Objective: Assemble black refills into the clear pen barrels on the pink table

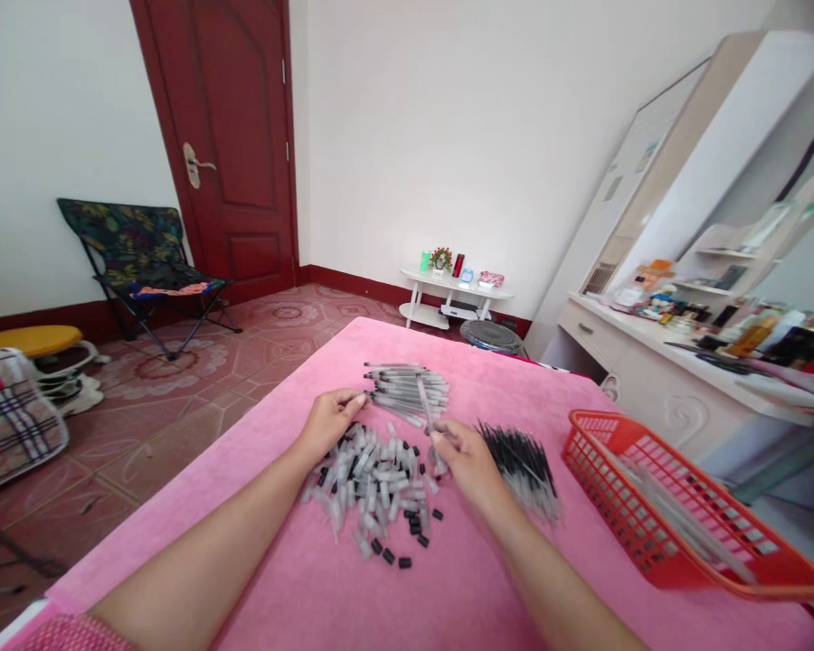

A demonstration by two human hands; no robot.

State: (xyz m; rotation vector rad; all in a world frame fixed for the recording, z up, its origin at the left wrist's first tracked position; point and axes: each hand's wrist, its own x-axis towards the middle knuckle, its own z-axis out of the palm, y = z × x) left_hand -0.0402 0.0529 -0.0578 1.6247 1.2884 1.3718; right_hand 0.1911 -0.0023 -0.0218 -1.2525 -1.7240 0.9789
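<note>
My right hand (462,452) is closed round a translucent pen barrel (424,398), which points up and away from me. My left hand (332,423) is pinched at the left end of a row of grey pens with dark tips (407,387); what its fingers hold, if anything, is too small to make out. Just below the hands spreads a heap of clear pen caps (370,475), with small black plugs (415,524) among them and at its near edge. Right of my right hand lies a bundle of thin black pen refills (519,461).
A red plastic basket (705,561) holding long clear pieces stands at the right of the pink-covered table (353,606). Beyond are a white side table (424,282), a cluttered dresser (651,348), a folding chair (136,244) and a red door (227,136).
</note>
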